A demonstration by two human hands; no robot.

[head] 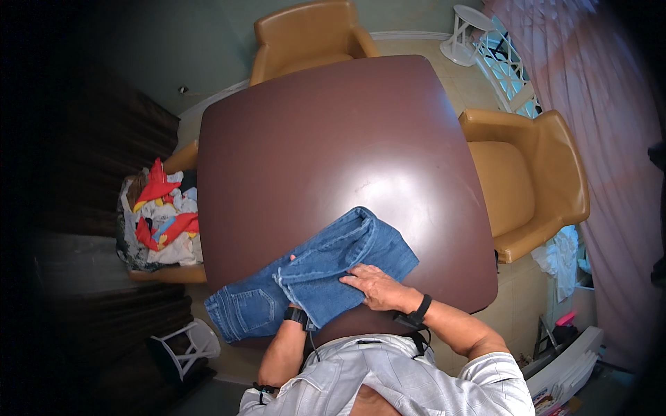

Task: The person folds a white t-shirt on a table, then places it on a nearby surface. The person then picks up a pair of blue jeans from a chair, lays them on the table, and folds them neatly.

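A pair of blue denim jeans point(322, 260) lies partly folded over itself near the front edge of the brown table point(291, 171). The waistband and a back pocket are at the left, a rounded fold at the top, and a frayed leg hem lies near the middle. My right hand point(377, 286) rests on the folded leg with its fingers spread. Most of my left hand is hidden under the denim; a fingertip point(293, 257) shows beyond the hem, and the wrist enters beneath the leg. Whether its fingers grip the cloth cannot be seen.
A tan chair point(546, 177) stands at the right and another point(307, 31) beyond the far edge. Mixed clothes point(166, 218) are heaped on a chair at the left. White stools stand at lower left point(195, 340) and upper right point(463, 39). Pink curtains hang at the right.
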